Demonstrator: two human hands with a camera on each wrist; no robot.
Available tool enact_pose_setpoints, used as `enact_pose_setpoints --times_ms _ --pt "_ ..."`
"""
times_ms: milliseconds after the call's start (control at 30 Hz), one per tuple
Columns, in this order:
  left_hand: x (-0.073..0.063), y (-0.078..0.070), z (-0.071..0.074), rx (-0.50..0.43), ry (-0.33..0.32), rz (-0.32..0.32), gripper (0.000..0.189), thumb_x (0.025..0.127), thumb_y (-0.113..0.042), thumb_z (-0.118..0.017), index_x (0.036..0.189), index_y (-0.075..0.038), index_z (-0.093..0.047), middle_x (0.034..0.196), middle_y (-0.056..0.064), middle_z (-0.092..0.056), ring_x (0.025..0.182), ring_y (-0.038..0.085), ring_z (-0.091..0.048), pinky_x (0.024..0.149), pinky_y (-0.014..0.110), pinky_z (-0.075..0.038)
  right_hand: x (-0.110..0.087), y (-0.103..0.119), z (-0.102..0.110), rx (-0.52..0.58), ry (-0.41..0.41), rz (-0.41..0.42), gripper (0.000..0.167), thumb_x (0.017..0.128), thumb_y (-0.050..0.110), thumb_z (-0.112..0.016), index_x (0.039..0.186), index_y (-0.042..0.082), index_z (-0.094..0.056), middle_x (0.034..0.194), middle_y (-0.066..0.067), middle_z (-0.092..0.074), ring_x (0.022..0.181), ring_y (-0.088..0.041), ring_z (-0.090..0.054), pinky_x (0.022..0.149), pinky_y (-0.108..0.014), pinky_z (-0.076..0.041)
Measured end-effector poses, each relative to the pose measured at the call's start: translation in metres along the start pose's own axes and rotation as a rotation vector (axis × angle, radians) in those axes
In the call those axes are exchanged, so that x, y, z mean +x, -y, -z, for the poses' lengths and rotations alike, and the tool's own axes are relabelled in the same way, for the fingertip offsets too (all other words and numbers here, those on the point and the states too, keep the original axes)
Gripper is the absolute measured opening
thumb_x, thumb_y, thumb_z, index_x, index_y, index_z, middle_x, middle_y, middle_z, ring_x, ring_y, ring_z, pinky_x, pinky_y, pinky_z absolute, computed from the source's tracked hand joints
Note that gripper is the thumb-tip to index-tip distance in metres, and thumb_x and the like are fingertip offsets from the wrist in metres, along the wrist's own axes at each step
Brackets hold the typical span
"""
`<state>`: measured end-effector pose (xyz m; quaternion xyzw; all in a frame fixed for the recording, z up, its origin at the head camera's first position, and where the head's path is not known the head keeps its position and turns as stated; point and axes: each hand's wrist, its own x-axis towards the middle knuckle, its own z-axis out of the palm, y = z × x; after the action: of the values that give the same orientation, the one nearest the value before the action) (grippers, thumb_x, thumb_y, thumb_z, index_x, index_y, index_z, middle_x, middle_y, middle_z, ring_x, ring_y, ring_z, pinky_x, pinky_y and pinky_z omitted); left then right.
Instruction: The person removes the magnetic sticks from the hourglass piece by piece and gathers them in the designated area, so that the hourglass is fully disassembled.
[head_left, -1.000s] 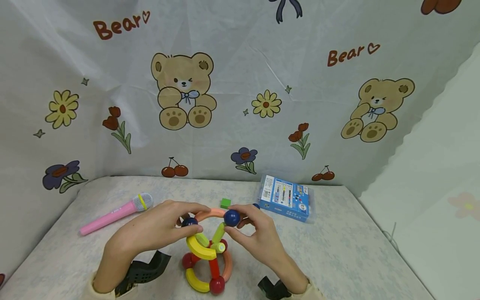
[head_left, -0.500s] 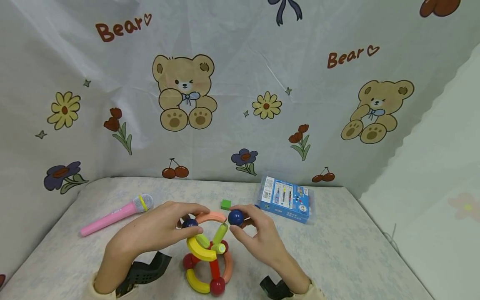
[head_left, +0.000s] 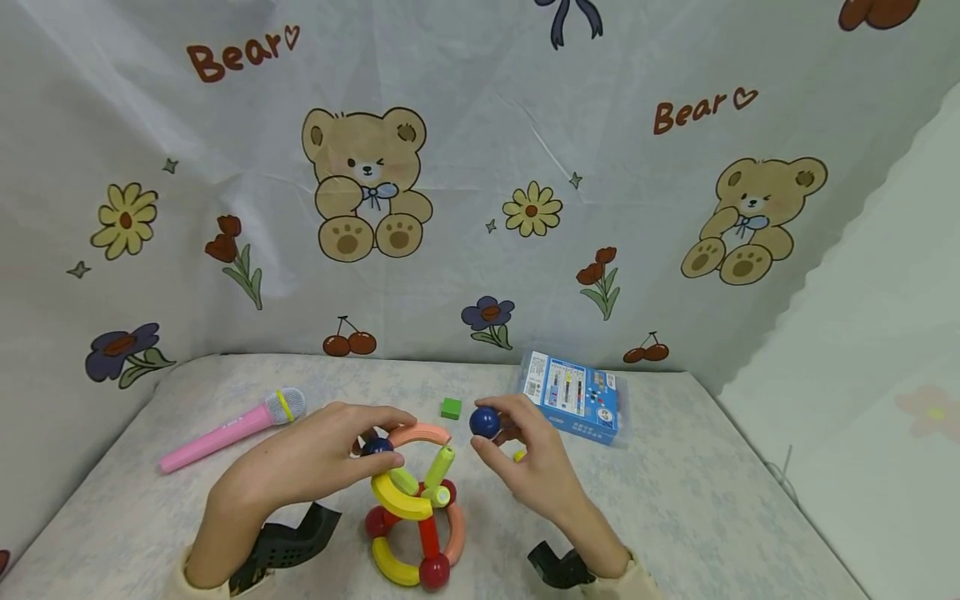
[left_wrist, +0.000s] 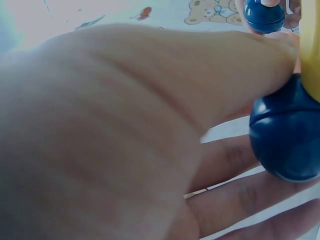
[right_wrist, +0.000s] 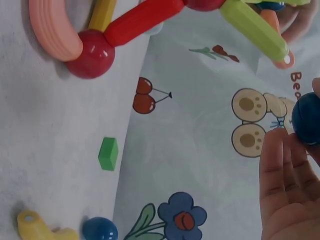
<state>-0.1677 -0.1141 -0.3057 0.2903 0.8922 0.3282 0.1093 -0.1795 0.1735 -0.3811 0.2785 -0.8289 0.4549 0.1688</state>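
Observation:
My left hand point(head_left: 322, 450) pinches a blue ball point(head_left: 377, 446) at the upper left of a ball-and-rod toy structure. From that ball run a salmon curved rod point(head_left: 420, 432) and a yellow curved rod point(head_left: 399, 500). Below, red balls point(head_left: 434, 572) join more rods, and the lower part rests on the table. A light green rod point(head_left: 439, 467) sticks up with its upper end free. My right hand point(head_left: 536, 462) holds a second blue ball point(head_left: 484, 422) between thumb and fingers, apart from the structure and right of the salmon rod's free end.
A pink toy microphone point(head_left: 232, 429) lies at the left. Behind the hands sit a small green block point(head_left: 451, 408) and a blue box point(head_left: 570, 396). The right wrist view also shows a loose blue ball point(right_wrist: 100, 230) and a yellow piece point(right_wrist: 42, 230).
My right hand has drawn its blue ball off the end of the salmon rod, to the right and slightly up. The left hand and the structure have stayed nearly in place.

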Motion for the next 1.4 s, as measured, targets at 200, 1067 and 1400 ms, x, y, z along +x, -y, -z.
enact_pose_setpoints --times_ms 200,1067,1400 --pt "-0.001 0.0 0.0 0.001 -0.003 0.006 0.044 0.095 -0.037 -0.075 0.135 -0.022 -0.067 0.115 -0.005 -0.072 0.087 0.012 -0.062 0.07 0.026 -0.055 0.003 -0.01 0.008 -0.033 -0.041 -0.03 0.047 0.092 0.01 -0.078 0.134 0.008 -0.059 0.121 -0.006 -0.066 0.093 -0.013 -0.064 0.079 -0.028 -0.06" --pt "0.0 0.0 0.001 -0.014 -0.011 0.003 0.041 0.096 -0.036 -0.074 0.133 -0.021 -0.068 0.114 -0.008 -0.072 0.093 0.01 -0.063 0.077 0.029 -0.055 -0.005 -0.11 0.024 -0.189 -0.071 -0.436 0.042 0.09 0.01 -0.08 0.129 0.007 -0.063 0.12 -0.013 -0.067 0.089 -0.018 -0.068 0.074 -0.021 -0.056" --pt "0.0 0.0 0.0 -0.023 -0.007 0.043 0.045 0.094 -0.036 -0.077 0.135 -0.02 -0.067 0.114 -0.005 -0.072 0.09 0.01 -0.063 0.075 0.027 -0.055 -0.01 -0.126 0.025 -0.38 -0.034 -0.399 0.038 0.086 0.008 -0.084 0.122 0.006 -0.073 0.104 -0.008 -0.063 0.084 -0.015 -0.065 0.076 -0.027 -0.058"
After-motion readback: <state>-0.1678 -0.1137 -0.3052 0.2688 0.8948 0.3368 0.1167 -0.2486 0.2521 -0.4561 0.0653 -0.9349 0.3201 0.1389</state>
